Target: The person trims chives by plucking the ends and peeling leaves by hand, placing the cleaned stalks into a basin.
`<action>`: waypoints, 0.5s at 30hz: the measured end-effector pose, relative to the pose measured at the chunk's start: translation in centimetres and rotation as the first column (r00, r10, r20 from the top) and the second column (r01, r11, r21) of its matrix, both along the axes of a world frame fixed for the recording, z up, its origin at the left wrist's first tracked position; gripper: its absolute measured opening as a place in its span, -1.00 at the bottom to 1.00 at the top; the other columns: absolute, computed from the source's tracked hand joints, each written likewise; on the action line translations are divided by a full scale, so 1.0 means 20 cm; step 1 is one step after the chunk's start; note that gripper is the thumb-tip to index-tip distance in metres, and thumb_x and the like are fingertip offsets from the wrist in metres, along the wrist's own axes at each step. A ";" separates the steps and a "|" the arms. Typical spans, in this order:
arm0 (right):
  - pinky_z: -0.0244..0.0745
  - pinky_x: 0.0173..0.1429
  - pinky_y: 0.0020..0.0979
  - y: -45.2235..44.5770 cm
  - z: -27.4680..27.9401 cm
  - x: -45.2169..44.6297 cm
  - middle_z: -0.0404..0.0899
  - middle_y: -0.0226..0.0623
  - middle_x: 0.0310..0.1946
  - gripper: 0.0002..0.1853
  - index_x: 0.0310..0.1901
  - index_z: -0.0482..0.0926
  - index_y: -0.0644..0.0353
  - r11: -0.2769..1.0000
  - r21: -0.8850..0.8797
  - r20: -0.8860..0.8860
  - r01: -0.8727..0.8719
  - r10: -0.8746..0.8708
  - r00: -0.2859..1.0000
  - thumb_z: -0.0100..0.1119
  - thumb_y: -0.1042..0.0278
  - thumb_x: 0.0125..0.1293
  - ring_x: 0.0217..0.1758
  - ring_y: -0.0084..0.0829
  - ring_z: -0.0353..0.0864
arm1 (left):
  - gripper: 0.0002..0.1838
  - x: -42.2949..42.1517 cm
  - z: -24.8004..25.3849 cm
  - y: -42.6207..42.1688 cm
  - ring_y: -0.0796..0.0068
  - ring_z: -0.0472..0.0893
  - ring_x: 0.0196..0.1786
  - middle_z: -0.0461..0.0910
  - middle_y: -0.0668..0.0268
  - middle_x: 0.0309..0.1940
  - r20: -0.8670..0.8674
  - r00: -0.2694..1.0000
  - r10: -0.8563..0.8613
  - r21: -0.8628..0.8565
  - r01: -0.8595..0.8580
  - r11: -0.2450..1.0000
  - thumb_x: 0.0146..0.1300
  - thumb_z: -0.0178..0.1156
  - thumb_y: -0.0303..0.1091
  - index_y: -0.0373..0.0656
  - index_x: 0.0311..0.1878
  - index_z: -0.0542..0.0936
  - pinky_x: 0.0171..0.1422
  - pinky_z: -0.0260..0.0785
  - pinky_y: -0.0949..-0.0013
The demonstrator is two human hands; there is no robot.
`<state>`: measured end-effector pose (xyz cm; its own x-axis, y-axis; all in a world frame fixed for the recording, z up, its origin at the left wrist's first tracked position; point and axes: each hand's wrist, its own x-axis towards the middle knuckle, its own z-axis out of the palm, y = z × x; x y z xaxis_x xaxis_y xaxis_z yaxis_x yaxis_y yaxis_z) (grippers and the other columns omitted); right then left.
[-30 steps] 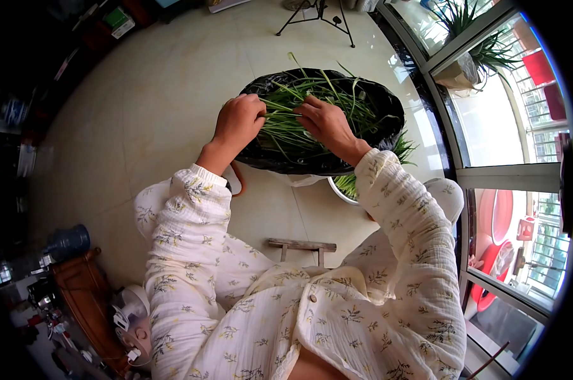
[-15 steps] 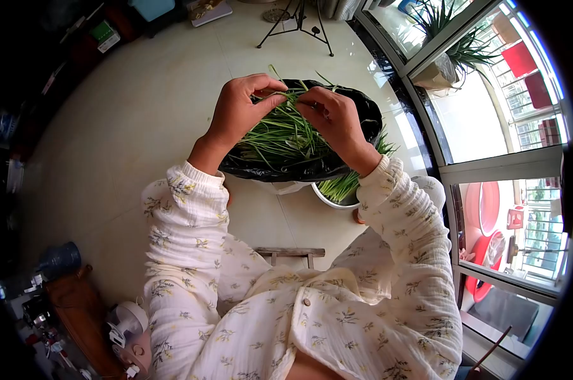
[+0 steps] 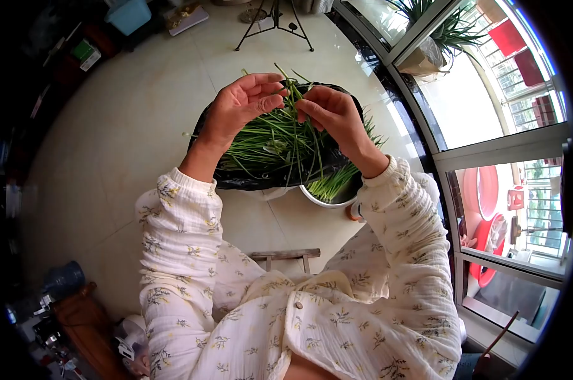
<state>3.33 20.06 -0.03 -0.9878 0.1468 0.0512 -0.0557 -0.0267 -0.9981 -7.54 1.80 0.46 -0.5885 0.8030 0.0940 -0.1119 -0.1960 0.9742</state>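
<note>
A black plastic bag [image 3: 251, 180] full of long green chives [image 3: 261, 147] lies in front of me. Over it, my right hand [image 3: 337, 117] pinches a small bunch of chives [image 3: 292, 104] between thumb and fingers, their blades trailing down onto the pile. At the upper left of the bunch is my left hand [image 3: 242, 107], its thumb and curled fingers apart, the fingertips right beside the stalks. Below the bag's right side stands a white bowl [image 3: 318, 201] holding more chives [image 3: 334, 184], partly hidden by the bag and my right forearm.
A low wooden stool [image 3: 285, 254] is between my legs. A black metal stand [image 3: 275, 25] rises from the tiled floor [image 3: 109, 164] ahead. Glass doors [image 3: 502, 142] run along the right, with a potted plant [image 3: 422, 60] behind them. A blue bin [image 3: 128, 24] sits at the upper left.
My left fingers have spread from a pinch at the chives. The small bunch is now held higher by my right hand. The whole view has shifted slightly, with the bag further left.
</note>
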 end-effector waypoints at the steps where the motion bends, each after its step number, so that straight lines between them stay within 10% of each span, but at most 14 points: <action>1: 0.24 -0.48 -0.66 0.01 -0.01 0.00 0.57 -0.47 -0.54 -0.85 -0.30 0.56 0.30 0.998 0.049 -0.013 0.035 -0.034 0.999 0.16 0.38 0.32 -0.55 -0.74 0.37 | -0.53 0.00 -0.03 0.02 0.48 0.56 0.01 0.57 0.23 0.00 -0.027 1.000 0.009 -0.019 -0.010 1.000 0.22 0.28 -0.35 -0.26 0.17 0.45 0.22 0.36 0.41; 8: 0.38 -0.44 -0.43 0.05 -0.01 0.03 0.56 -0.34 -0.54 -0.88 -0.34 0.53 0.21 0.717 0.657 -0.196 0.234 -0.137 0.971 0.25 0.39 0.14 -0.55 -0.44 0.52 | -0.64 0.01 -0.05 0.08 0.51 0.56 0.00 0.59 0.25 -0.05 0.012 1.000 -0.011 -0.068 0.011 0.998 0.23 0.25 -0.40 -0.30 0.08 0.51 0.17 0.36 0.47; 15: 0.41 -0.43 -0.34 0.00 -0.03 0.06 0.53 -0.33 -0.49 -0.85 -0.39 0.47 0.17 0.567 0.770 -0.295 0.292 -0.090 0.951 0.25 0.35 0.14 -0.46 -0.26 0.58 | -0.83 0.01 -0.13 0.10 0.56 0.62 -0.27 0.66 0.30 -0.35 -0.063 0.990 0.127 -0.136 -0.135 0.982 0.23 0.25 -0.41 -0.33 -0.20 0.62 -0.07 0.43 0.52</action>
<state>4.43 20.01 -0.72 -0.8918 0.1305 0.4332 -0.1584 0.8068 -0.5692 -7.37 3.77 -2.05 -0.6866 0.7267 0.0210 -0.0410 -0.0675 0.9969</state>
